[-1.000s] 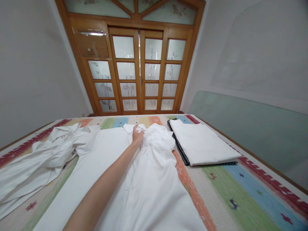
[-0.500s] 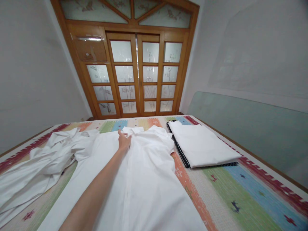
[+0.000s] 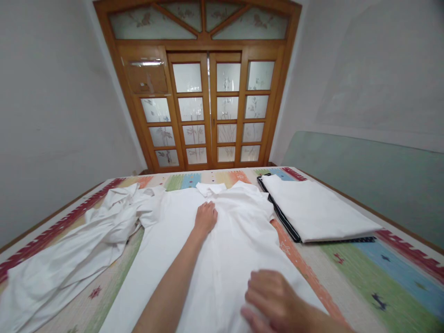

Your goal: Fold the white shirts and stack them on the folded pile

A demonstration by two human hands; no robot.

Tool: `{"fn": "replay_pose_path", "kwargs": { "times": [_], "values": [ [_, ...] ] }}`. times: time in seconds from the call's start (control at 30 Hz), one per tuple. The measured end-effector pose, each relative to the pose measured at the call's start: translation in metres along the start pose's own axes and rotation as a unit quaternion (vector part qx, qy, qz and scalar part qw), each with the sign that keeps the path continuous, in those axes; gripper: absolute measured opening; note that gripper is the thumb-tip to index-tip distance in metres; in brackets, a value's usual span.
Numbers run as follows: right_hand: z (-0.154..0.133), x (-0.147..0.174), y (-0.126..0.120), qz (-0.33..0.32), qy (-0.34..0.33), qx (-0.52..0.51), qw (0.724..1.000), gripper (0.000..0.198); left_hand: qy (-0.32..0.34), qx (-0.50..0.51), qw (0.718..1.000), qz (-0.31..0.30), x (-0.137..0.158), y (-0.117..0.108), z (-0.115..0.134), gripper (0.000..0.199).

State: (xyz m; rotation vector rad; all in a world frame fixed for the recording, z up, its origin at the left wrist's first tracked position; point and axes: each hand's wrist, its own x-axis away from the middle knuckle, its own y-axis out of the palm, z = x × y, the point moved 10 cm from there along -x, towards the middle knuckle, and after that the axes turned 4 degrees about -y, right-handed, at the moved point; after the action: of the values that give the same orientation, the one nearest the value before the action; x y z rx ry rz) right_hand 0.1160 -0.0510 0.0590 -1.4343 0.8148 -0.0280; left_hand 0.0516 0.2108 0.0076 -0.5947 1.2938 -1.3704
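"How much of the striped cover (image 3: 333, 277) could you see?"

"Only parts. It ran out of the picture at the near side, and clothes hid its middle."

"And the white shirt (image 3: 225, 259)?"

"It lay spread on that cover, in front of the person. The bottom of the picture cut it off, and the left forearm (image 3: 171, 286) hid a strip of it."

"Which way did it point?"

"Its collar (image 3: 210, 189) end faced away from the person; its long axis ran from near to far."

"What about the crumpled white cloth (image 3: 83, 249)?"

"Left of the shirt, meeting it at the shoulder. I couldn't tell whether it was a sleeve. Its near end was cut off."

"The folded stack (image 3: 322, 212)?"

"To the right. The white top layer hid all but the edges of something dark beneath."

"And the hands?"

"The right hand (image 3: 270, 298) was blurred, fingers bent, over the shirt's lower right; I couldn't tell whether it touched or held cloth. The left hand (image 3: 206, 216) rested just below the collar, fingers curled, tips hidden. Whether they pinched fabric, I couldn't tell."
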Motion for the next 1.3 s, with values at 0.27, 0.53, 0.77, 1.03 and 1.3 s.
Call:
{"fn": "replay_pose_path", "kwargs": {
  "times": [0.27, 0.53, 0.77, 1.03, 1.3],
  "values": [
    [0.226, -0.015, -0.046, -0.18, 0.334, 0.276, 0.883, 0.026, -0.007, 0.0, 1.0, -0.024, 0.004, 0.004, 0.0, 0.043],
    [0.32, 0.004, -0.011, -0.242, 0.477, 0.202, 0.82, 0.029, -0.012, 0.014, 1.0, -0.02, 0.004, 0.004, -0.001, 0.043],
    [0.338, 0.009, 0.0, -0.209, 0.523, 0.163, 0.811, 0.05, -0.015, 0.017, 1.0, -0.018, 0.004, 0.001, 0.0, 0.042],
    [0.347, 0.01, -0.015, -0.152, 0.55, 0.15, 0.807, 0.062, -0.019, 0.008, 1.0, -0.021, 0.004, 0.001, -0.002, 0.042],
    [0.349, -0.003, -0.104, -0.047, 0.539, 0.182, 0.821, 0.033, -0.025, -0.012, 0.999, -0.024, 0.004, 0.005, -0.005, 0.04]
  ]
}}
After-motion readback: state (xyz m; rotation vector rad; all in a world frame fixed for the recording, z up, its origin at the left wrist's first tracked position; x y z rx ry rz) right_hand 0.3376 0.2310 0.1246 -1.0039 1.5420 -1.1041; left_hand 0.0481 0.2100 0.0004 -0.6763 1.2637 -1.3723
